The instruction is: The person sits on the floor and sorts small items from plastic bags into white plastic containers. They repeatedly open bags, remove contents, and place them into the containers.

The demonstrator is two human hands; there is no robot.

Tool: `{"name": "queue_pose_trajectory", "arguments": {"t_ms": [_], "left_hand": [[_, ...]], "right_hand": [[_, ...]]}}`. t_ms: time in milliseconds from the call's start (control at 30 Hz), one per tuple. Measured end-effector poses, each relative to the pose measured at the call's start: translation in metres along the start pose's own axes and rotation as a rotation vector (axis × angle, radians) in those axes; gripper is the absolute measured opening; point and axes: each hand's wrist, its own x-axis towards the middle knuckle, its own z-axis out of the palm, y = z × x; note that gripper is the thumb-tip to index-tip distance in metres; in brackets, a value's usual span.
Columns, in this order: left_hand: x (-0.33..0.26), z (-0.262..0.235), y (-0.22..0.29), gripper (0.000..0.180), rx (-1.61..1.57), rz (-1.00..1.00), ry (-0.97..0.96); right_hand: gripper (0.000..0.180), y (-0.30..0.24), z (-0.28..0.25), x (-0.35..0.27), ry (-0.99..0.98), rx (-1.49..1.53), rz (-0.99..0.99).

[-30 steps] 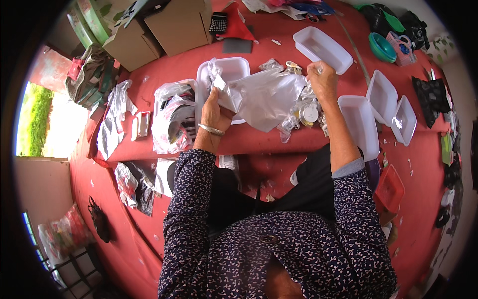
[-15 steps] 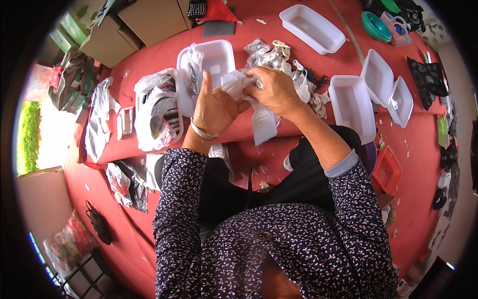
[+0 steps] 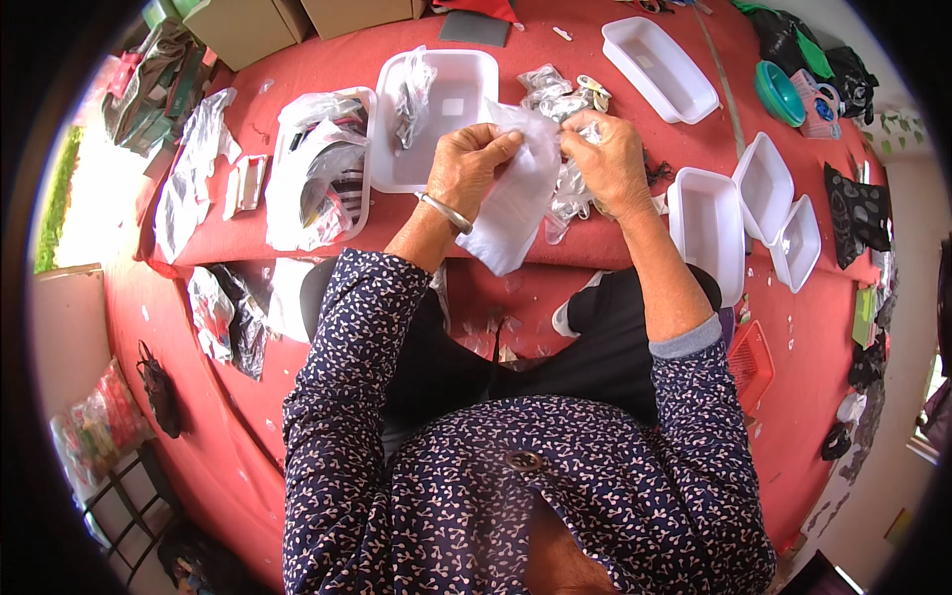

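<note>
Hands (image 3: 462, 171) holding white bag (image 3: 511, 213), above red ledge's (image 3: 587, 244) edge, between white trays (image 3: 706, 233)

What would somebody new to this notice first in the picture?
Probably the whitish plastic bag at the centre, pinched in the fingers of the left hand and right hand. Next might come the vivid red covering spread beneath most things, with white tubs on both sides of the hands. A teal bowl also stands out toward the upper right.
</note>
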Motion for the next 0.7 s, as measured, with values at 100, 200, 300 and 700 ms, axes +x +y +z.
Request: {"name": "queue_pose_trajectory", "arguments": {"t_ms": [100,200,300,700], "left_hand": [[0.001,-0.001,0.000,0.018,-0.011,-0.009,0.073],[0.003,-0.005,-0.002,0.015,-0.054,-0.031,0.072],[0.005,-0.005,-0.003,0.011,-0.141,-0.033,0.114],[0.016,-0.072,0.043,0.017,-0.428,0.277,0.589]], "right_hand": [[0.012,0.013,-0.005,0.005,0.004,0.115,0.100],[0.010,0.015,-0.011,0.006,-0.005,0.249,0.148],[0.009,0.011,-0.015,0.007,0.039,0.453,0.189],[0.019,0.062,-0.082,0.031,-0.140,1.645,0.361]]}}
